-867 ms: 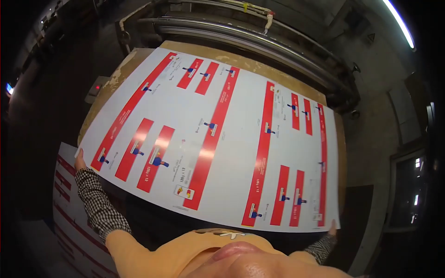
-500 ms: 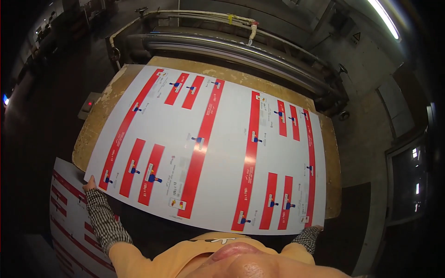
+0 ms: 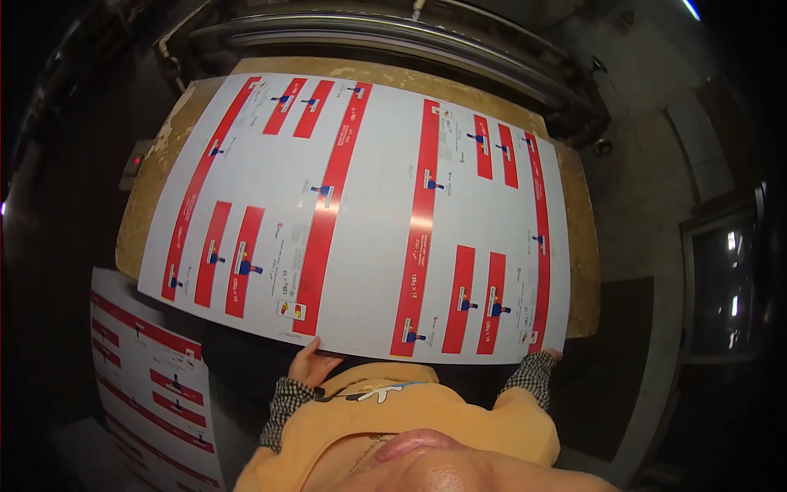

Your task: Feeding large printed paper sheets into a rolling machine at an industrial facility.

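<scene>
A large printed sheet, white with red bands and small blue figures, lies across the worn wooden board. My left hand is at the sheet's near edge, left of its middle. Its fingers are apart, and a fingertip touches the edge. At the near right corner is my right hand, its fingers closed on the sheet and partly hidden. Checked cuffs cover both of my wrists.
A long metal roller spans the far side of the board. More printed sheets are lower down at the left. A small red-lit box sits by the board's left edge. A dark screen-like panel stands at right.
My left hand has left the near left corner and moved right along the near edge. My right hand stays at its corner. The view has shifted, so the board appears higher.
</scene>
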`<state>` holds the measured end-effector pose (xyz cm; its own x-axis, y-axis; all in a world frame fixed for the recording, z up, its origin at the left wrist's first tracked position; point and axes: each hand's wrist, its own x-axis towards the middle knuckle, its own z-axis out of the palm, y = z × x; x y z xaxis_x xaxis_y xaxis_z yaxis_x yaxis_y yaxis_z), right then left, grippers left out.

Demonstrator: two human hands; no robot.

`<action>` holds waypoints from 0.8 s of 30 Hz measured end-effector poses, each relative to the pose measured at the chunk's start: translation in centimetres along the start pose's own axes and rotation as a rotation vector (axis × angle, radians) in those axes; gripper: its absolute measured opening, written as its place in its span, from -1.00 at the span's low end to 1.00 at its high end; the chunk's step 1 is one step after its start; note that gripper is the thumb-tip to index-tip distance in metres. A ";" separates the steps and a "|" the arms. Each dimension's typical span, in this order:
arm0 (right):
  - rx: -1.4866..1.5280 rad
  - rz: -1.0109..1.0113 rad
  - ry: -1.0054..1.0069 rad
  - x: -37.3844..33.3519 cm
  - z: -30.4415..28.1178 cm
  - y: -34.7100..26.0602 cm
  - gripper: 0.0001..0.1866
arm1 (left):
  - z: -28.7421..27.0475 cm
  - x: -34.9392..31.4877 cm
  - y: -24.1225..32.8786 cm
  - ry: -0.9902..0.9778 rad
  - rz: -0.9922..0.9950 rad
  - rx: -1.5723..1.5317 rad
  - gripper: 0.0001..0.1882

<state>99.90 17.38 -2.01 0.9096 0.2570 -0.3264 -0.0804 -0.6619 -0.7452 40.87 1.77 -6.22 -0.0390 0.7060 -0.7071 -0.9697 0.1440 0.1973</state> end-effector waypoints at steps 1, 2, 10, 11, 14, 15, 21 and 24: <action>-0.005 -0.013 0.018 0.3 0.2 -1.1 -0.38 | 0.8 0.4 -0.1 -0.007 0.006 -0.019 -0.42; -0.005 -0.024 0.022 0.6 1.7 -2.3 -0.38 | 1.9 0.3 0.5 0.033 -0.011 0.149 -0.44; -0.008 0.031 0.100 -0.9 8.9 0.5 -0.39 | 1.6 -1.0 0.9 -0.007 0.058 0.288 -0.53; -0.004 0.039 0.122 -0.5 8.6 0.9 -0.39 | 1.7 -1.0 0.6 -0.056 0.086 0.244 -0.54; 0.014 -0.005 0.133 -0.2 8.1 2.2 -0.39 | 1.9 -0.6 0.4 -0.087 0.106 0.253 -0.57; 0.020 -0.055 0.122 -0.5 8.0 2.4 -0.39 | 1.7 -0.5 0.3 -0.094 0.121 0.269 -0.58; -0.062 -0.147 0.073 0.3 9.2 4.3 -0.35 | 0.9 -0.2 0.2 -0.059 0.180 0.248 -0.58; -0.056 -0.140 0.122 -0.6 9.8 4.8 -0.39 | 0.7 -0.2 0.2 -0.035 0.197 0.274 -0.59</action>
<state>94.94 20.90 -11.09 0.9533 0.2644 -0.1459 0.0703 -0.6643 -0.7442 40.90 2.14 -5.53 -0.2066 0.7618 -0.6140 -0.8432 0.1798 0.5067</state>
